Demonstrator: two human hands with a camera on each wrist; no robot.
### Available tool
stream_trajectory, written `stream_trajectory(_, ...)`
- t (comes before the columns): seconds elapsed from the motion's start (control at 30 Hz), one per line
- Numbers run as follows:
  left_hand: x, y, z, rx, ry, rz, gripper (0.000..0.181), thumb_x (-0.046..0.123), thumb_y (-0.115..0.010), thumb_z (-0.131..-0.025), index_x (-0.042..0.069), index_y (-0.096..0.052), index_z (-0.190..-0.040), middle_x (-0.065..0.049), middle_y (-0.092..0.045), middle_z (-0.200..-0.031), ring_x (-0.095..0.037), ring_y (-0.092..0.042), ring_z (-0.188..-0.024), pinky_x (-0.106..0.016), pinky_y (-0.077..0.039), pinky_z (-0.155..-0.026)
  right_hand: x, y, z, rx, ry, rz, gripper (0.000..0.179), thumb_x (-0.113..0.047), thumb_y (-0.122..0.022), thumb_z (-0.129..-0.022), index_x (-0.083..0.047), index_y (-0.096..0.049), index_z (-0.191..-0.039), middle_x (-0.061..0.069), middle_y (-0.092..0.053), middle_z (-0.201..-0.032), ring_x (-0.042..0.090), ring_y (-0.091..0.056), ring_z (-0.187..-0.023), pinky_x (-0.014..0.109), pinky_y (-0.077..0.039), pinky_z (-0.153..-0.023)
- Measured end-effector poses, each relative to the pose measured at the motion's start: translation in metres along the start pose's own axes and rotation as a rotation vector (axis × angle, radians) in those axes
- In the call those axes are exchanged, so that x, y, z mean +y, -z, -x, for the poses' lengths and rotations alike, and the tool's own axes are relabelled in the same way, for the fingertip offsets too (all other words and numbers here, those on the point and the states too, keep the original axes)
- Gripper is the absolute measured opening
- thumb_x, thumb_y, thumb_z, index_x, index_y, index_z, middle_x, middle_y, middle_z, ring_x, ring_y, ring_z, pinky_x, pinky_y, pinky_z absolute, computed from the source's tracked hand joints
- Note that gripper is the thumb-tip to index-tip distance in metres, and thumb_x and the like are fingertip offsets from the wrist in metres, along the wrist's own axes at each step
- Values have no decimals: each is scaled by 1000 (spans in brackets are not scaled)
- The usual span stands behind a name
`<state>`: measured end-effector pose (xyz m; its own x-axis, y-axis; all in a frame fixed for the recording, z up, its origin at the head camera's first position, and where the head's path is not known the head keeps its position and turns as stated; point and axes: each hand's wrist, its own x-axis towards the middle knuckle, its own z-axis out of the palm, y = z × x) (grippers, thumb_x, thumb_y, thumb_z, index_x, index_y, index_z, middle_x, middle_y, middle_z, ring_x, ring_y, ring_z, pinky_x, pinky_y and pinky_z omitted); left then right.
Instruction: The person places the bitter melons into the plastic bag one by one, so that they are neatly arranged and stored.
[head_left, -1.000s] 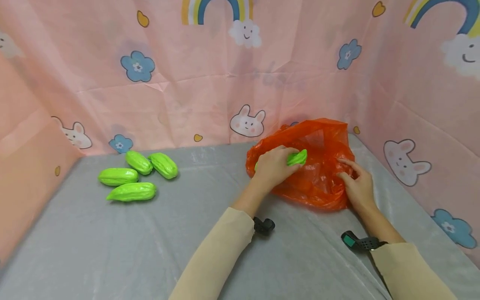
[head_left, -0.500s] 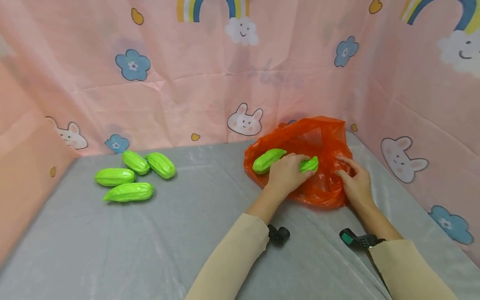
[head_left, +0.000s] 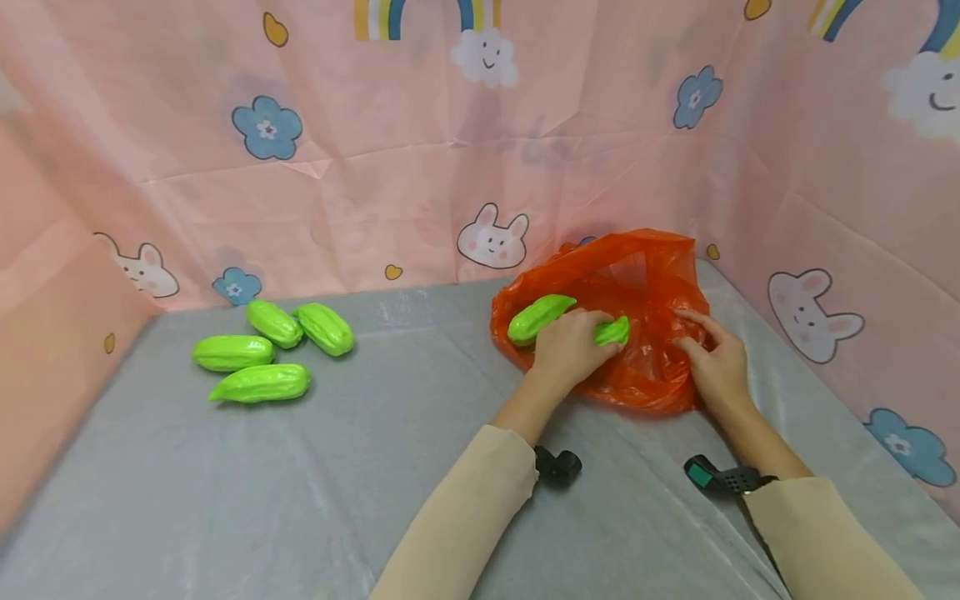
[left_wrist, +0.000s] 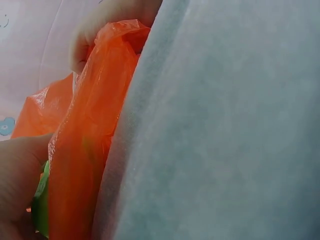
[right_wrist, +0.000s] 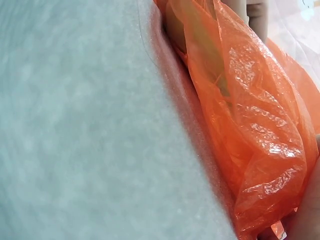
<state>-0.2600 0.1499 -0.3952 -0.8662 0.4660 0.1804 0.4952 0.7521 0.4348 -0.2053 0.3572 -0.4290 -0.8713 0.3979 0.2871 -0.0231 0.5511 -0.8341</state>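
Gourd going into the bag

Left hand (head_left: 572,346) grips a smooth, probably slippery green gourd (head_left: 611,332) mid-body; right hand (head_left: 716,362) apparently pinches the flimsy orange bag (head_left: 645,275).

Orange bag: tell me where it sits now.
In the head view, the orange bag lies far right on the grey cloth, near the pink backdrop corner, between both hands.

From my seat, the left hand (head_left: 572,346) covered the middle of a green gourd (head_left: 613,332), so I couldn't see its full length. The orange plastic bag (head_left: 645,292) hid its own bottom and whatever lay under the folds. My left wrist view showed only a blurred sliver of green (left_wrist: 41,200) at the frame's edge. The right hand (head_left: 716,362) was cropped to a corner in the right wrist view.
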Motion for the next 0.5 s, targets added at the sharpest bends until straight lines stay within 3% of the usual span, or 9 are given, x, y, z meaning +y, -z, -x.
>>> stream_trajectory(0.3, -2, 0, 0, -41, 7, 14, 45, 49, -71, -91, 32, -67, -132, 10, -71, -118, -10, -62, -93, -24, -50, -73, 1, 0, -1, -11, -7, 0, 38, -11, -59, -96, -6, -65, -133, -7, -35, -69, 10, -38, -68, 22, -33, -56)
stream_trajectory(0.5, -6, 3, -1, -68, -11, 20, 47, 46, -73, -90, 31, -65, -134, 8, -69, -118, -10, -61, -96, -25, -52, -76, 0, 1, 0, -28, -1, -5, 39, -14, -57, -98, -6, -63, -135, -12, -48, -88, 7, -46, -83, 9, -41, -63)
